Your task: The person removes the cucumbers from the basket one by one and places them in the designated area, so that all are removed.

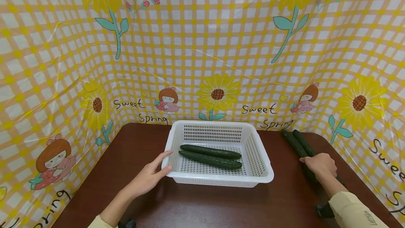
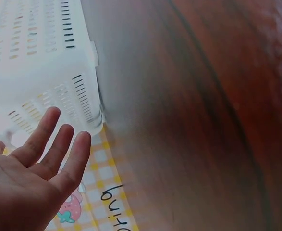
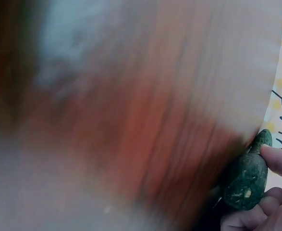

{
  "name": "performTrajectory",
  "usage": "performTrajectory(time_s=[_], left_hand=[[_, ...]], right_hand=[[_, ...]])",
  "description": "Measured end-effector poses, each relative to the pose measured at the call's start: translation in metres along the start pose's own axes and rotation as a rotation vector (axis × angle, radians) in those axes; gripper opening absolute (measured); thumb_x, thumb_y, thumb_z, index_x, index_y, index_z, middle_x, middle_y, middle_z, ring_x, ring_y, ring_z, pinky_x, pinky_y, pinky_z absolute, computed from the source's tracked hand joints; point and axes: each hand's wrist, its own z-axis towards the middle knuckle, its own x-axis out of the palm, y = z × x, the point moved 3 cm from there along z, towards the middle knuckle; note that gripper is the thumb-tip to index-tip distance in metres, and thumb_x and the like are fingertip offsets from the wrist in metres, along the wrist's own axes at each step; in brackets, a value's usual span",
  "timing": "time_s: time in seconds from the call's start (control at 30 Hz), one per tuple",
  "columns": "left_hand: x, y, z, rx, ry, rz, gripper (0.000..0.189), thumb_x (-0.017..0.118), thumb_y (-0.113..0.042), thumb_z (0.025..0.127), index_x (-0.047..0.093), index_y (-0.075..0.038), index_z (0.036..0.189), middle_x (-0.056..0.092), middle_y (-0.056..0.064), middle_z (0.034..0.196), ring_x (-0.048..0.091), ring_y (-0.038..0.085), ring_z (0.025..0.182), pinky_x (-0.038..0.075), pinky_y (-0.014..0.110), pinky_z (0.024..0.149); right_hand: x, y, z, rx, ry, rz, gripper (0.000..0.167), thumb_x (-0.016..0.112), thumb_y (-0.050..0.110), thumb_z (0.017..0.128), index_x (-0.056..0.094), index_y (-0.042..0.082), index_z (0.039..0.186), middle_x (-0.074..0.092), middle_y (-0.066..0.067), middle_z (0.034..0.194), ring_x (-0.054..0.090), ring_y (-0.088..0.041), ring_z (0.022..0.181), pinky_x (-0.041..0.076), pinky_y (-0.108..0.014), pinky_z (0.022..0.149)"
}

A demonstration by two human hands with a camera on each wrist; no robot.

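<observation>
A white plastic basket with slotted walls stands mid-table, and two long dark-green cucumbers lie side by side in it. My left hand touches the basket's left rim with thumb and index finger. In the left wrist view its other fingers stretch out loosely beside the basket wall. Over at the right, my right hand grips a cucumber from above. Another cucumber lies close along its right side, partly hidden by the hand. The right wrist view shows the thumb against a cucumber, its blunt end toward the camera.
Everything stands on a dark brown table. Checked cloth with sunflowers hangs behind it and along both sides, meeting the table edges. The right-hand cucumbers lie near the table's right edge, their far ends by the back cloth.
</observation>
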Motion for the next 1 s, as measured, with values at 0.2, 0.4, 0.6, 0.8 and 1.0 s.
performTrajectory(time_s=[0.2, 0.4, 0.6, 0.8, 1.0], left_hand=[[-0.001, 0.001, 0.000, 0.003, 0.003, 0.001, 0.054, 0.057, -0.036, 0.104, 0.035, -0.038, 0.153, 0.052, 0.009, 0.147, 0.056, 0.021, 0.115, 0.045, 0.043, 0.093], [-0.001, 0.001, 0.000, -0.001, 0.011, -0.001, 0.056, 0.056, -0.035, 0.104, 0.035, -0.031, 0.155, 0.055, 0.010, 0.144, 0.057, 0.020, 0.113, 0.045, 0.041, 0.091], [-0.001, 0.001, -0.001, 0.008, 0.005, -0.006, 0.054, 0.057, -0.037, 0.103, 0.036, -0.038, 0.152, 0.054, 0.012, 0.146, 0.057, 0.021, 0.118, 0.046, 0.044, 0.096], [-0.003, 0.002, 0.000, 0.021, -0.007, -0.002, 0.056, 0.060, -0.036, 0.102, 0.039, -0.031, 0.153, 0.053, 0.011, 0.146, 0.060, 0.019, 0.111, 0.048, 0.037, 0.090], [-0.003, -0.002, 0.001, 0.003, -0.009, -0.027, 0.058, 0.063, -0.037, 0.100, 0.043, -0.023, 0.152, 0.053, 0.013, 0.143, 0.066, 0.021, 0.087, 0.047, 0.029, 0.074]], right_hand=[[0.001, 0.000, 0.005, 0.006, 0.016, -0.008, 0.047, 0.071, 0.041, 0.087, 0.065, -0.006, 0.084, 0.060, -0.017, 0.070, 0.056, -0.032, 0.060, 0.048, -0.040, 0.049], [-0.004, -0.002, 0.008, -0.011, 0.023, -0.017, 0.053, 0.074, 0.041, 0.084, 0.071, -0.009, 0.103, 0.064, -0.034, 0.098, 0.060, -0.042, 0.072, 0.049, -0.043, 0.051], [-0.013, 0.011, 0.001, -0.096, 0.016, -0.028, 0.047, 0.071, 0.039, 0.089, 0.073, -0.002, 0.111, 0.064, -0.034, 0.115, 0.062, -0.042, 0.076, 0.050, -0.043, 0.052], [-0.018, 0.033, -0.003, -0.224, 0.033, -0.045, 0.050, 0.069, 0.037, 0.091, 0.070, -0.003, 0.119, 0.062, -0.032, 0.125, 0.062, -0.046, 0.090, 0.050, -0.042, 0.059], [-0.024, 0.069, -0.012, -0.319, 0.097, -0.044, 0.052, 0.068, 0.039, 0.093, 0.069, -0.004, 0.121, 0.048, -0.038, 0.139, 0.051, -0.058, 0.113, 0.050, -0.056, 0.078]])
